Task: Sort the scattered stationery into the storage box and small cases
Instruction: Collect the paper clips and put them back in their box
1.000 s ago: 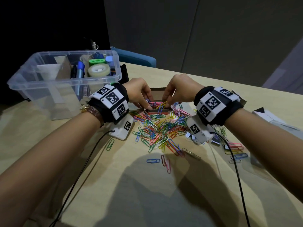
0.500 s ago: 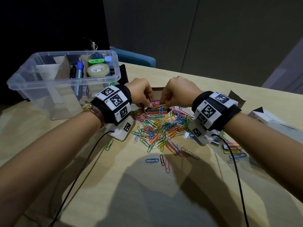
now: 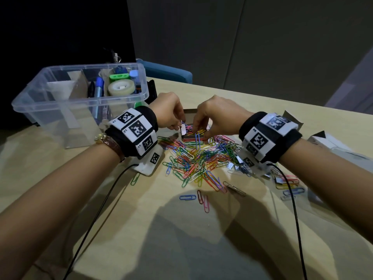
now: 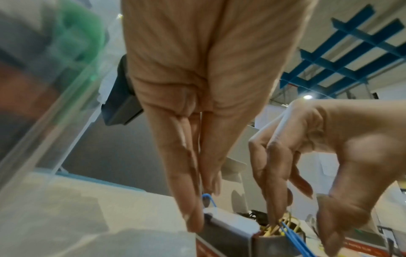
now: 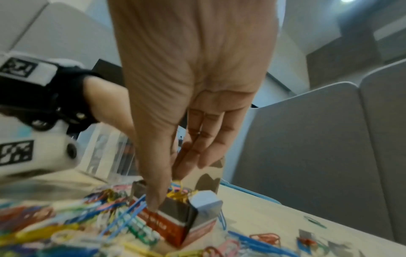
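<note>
On the table (image 3: pixel 125 229), a clear storage box (image 3: pixel 66 110) is seen left of the grip. A small case (image 5: pixel 175 224) is pinched by the left hand (image 3: pixel 169 114); clips (image 5: pixel 179 192) are pressed into it by the right hand (image 3: pixel 218 116).

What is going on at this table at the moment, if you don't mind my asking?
A person is packing coloured paper clips into a small cardboard box. The left hand steadies the box's left end, with a blue clip by its fingertips, while the right hand presses clips down into it. Most of the paper clips still lie heaped on the table. The clear storage box at left already holds tape and pens.
</note>
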